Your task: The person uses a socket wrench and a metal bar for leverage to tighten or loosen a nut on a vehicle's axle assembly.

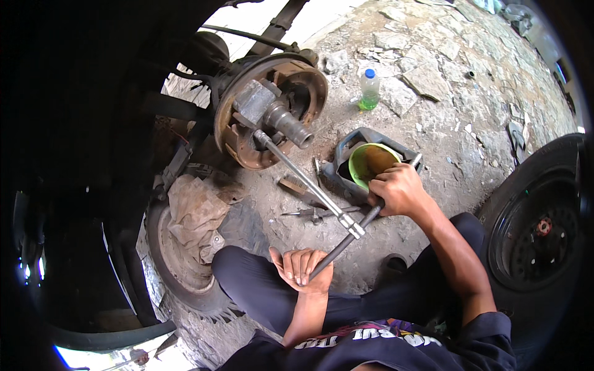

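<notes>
A long socket extension (303,178) runs from the brake assembly to a dark cross bar (346,246), forming a T-handle wrench. Its socket end sits on the brake backing plate (224,127), just below the bare spindle (289,123). My right hand (398,189) is wrapped round the bar near its upper right end. At the bar's lower left end, my left hand (302,269) is closed over it, fingers together and thumb out to the side. Behind my right hand, a green bowl (357,166) with brownish contents rests in a cut dark container (371,134).
A wheel with a black rim (535,232) stands at the right. A brush (299,189) and pliers (318,213) lie on the ground. Farther back stands a bottle of green liquid (369,93). At left, a brown cloth (195,207) lies over a round metal part (176,266).
</notes>
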The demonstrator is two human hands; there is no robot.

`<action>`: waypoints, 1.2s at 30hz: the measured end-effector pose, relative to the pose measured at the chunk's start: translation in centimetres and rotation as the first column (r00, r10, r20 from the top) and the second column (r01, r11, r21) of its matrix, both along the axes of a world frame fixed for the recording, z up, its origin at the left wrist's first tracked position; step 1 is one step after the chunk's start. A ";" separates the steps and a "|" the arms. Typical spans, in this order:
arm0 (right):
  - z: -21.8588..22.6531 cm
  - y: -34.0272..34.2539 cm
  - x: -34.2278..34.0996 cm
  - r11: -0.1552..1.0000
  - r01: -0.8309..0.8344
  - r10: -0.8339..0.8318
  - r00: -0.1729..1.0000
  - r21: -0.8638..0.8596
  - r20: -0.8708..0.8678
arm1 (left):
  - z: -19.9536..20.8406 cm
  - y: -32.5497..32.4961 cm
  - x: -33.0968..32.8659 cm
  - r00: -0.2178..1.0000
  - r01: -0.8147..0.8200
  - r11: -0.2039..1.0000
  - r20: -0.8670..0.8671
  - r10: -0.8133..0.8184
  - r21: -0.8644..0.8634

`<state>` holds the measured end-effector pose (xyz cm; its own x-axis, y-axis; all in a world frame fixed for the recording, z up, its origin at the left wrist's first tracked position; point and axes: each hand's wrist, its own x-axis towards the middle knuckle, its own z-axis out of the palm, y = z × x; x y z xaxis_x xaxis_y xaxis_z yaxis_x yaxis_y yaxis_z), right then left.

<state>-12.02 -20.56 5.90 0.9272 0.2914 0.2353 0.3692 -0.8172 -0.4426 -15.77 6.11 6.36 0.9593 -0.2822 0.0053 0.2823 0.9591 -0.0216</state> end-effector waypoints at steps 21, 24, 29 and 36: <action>-5.0 3.0 -0.7 0.955 0.135 -0.185 0.967 0.266 0.174 | 4.3 0.1 0.4 0.994 -0.092 0.946 0.082 0.070 0.311; -4.9 2.9 -0.8 0.961 0.158 -0.199 0.965 0.228 0.171 | 4.6 -0.3 0.3 0.993 -0.113 0.924 0.057 0.099 0.366; -4.8 2.8 -1.1 0.963 0.132 -0.175 0.970 0.237 0.171 | 4.2 -0.4 0.4 0.995 -0.092 0.950 0.066 0.076 0.297; 0.5 7.9 -2.9 0.967 -0.072 0.010 0.970 0.244 0.244 | 3.8 1.5 1.2 0.992 0.068 0.962 0.089 -0.095 0.264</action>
<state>-14.95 -12.64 6.39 0.8233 0.2317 0.5182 0.5199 -0.6743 -0.5244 -14.53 7.63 10.15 0.9313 -0.3638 0.0157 0.3478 0.9016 0.2573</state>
